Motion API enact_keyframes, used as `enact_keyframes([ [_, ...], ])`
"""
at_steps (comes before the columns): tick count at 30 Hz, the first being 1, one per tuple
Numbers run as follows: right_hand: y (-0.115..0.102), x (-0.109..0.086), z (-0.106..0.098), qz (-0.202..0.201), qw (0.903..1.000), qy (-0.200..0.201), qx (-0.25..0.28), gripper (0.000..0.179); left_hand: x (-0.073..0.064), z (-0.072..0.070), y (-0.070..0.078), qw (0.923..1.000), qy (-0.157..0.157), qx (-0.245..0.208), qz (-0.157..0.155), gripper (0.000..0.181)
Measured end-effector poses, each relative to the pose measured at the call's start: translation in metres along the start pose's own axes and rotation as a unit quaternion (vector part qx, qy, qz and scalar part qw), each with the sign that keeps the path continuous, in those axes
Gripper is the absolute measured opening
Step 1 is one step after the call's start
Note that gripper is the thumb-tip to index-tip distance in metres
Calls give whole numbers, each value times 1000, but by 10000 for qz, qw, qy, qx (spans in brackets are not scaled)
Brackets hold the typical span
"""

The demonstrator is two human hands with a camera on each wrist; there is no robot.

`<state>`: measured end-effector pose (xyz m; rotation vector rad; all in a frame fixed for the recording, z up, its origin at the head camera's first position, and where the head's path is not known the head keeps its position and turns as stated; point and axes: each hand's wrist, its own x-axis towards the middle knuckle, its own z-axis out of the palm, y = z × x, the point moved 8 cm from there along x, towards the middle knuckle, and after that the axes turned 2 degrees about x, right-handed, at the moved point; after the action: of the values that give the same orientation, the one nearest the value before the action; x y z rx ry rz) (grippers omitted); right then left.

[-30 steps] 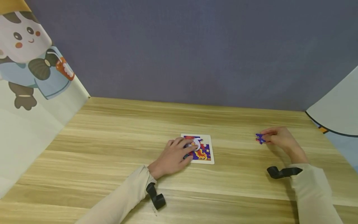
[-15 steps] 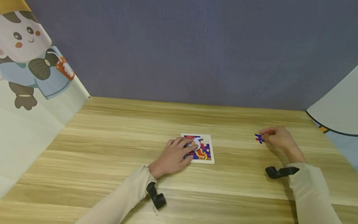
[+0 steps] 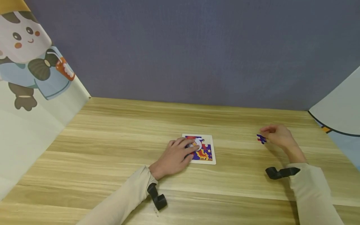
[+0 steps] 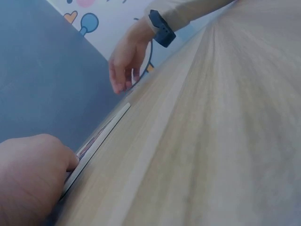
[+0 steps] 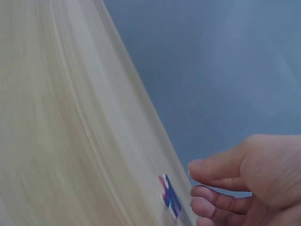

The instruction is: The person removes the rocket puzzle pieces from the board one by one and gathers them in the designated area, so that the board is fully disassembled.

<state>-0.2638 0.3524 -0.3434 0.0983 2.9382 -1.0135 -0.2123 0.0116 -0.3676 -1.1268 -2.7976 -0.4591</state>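
Observation:
My left hand (image 3: 174, 157) rests on a square jigsaw puzzle board (image 3: 214, 156), its fingers spread over the left part. The board has a white frame and a purple, red and yellow picture; a pale gap shows at its upper right. In the left wrist view the board (image 4: 96, 146) is seen edge-on beside my hand (image 4: 33, 174). To the right, a small purple and red jigsaw piece (image 3: 261, 139) lies on the table. Just above it hovers my right hand (image 3: 278, 136). In the right wrist view the loosely bent fingers stand apart from the piece (image 5: 170, 197).
The wooden table (image 3: 112, 125) meets a dark grey-blue panel (image 3: 197, 53) at the back. Printed cartoon panels stand on the left (image 3: 25, 62) and right (image 3: 340, 100). Each wrist carries a black strap with a camera.
My right hand has let go of the jigsaw piece and lifted slightly off it. The piece shifted a little before that. My left hand stays on the board.

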Motion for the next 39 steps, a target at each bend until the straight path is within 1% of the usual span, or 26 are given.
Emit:
enact_keyframes([
  [3,-10,0,1,-161,9997,105,-121,41,0,-1,-1,10000,45,-41,0,41],
  [8,-26,-1,9,-407,9991,87,-12,37,-1,-3,-1,10000,85,-15,-11,41],
  [12,-35,-2,18,-480,9983,-129,311,37,-2,-3,-2,10000,86,10,-32,41],
  [15,-40,-2,26,-493,9976,-254,426,38,-3,-2,-3,10000,52,43,-48,41],
  [19,-50,-2,33,-661,9969,-277,311,36,-3,-2,-2,10000,17,63,-54,41],
  [25,-68,-7,39,-891,9948,-385,308,34,-3,-3,-1,10000,-15,70,-63,42],
  [28,-81,-8,40,-1012,9937,-391,279,33,-2,-2,-2,10000,-7,64,-75,42],
  [32,-102,-9,43,-1271,9909,-334,285,30,-1,-2,-2,9999,24,65,-76,42],
  [35,-117,-8,50,-1426,9886,-349,335,27,0,-1,0,10000,14,82,-49,42],
  [39,-135,-5,62,-1565,9856,-465,431,24,1,1,0,9999,-5,140,-49,42],
])
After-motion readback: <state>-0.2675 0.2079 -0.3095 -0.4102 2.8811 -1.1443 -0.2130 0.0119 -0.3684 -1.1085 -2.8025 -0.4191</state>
